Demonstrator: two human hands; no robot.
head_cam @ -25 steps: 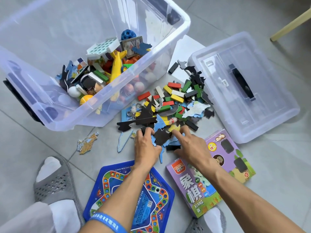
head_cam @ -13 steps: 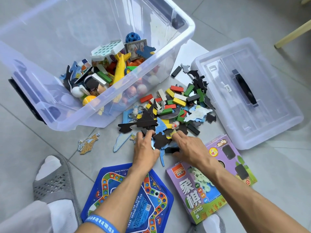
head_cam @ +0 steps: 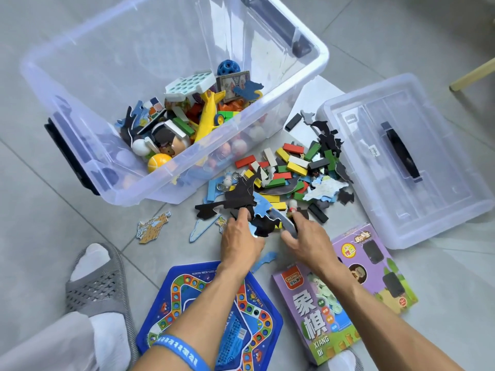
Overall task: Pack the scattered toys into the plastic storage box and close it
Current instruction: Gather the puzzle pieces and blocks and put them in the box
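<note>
1. The fingers [head_cam: 242,214] of the left hand [head_cam: 241,241] were curled round the near edge of a bunch of flat puzzle pieces [head_cam: 242,200], black on the back and blue on the face.
2. The right hand [head_cam: 308,241] pinched a curved blue piece [head_cam: 284,223] between thumb and bent fingers, just beside the left hand.
3. Both hands sat at the near edge of the toy pile [head_cam: 292,172] on the tiled floor [head_cam: 53,223]: red, yellow, green, black and white blocks mixed with more flat pieces.
4. Both forearms reached forward from the bottom of the view, the left one wearing a blue wristband [head_cam: 178,349].
5. The clear plastic storage box [head_cam: 174,36] stood open beyond the pile to the left, tilted toward the pile, holding a yellow toy plane [head_cam: 210,111], a blue ball [head_cam: 228,68] and other toys.
6. Its clear lid [head_cam: 442,129], with a dark handle, lay on the floor right of the pile.
7. A blue hexagonal game board [head_cam: 257,322] lay under the left forearm and a purple game box [head_cam: 316,317] under the right.
8. One map-like piece [head_cam: 152,227] lay apart on the left, near a grey slipper [head_cam: 99,287].
</note>
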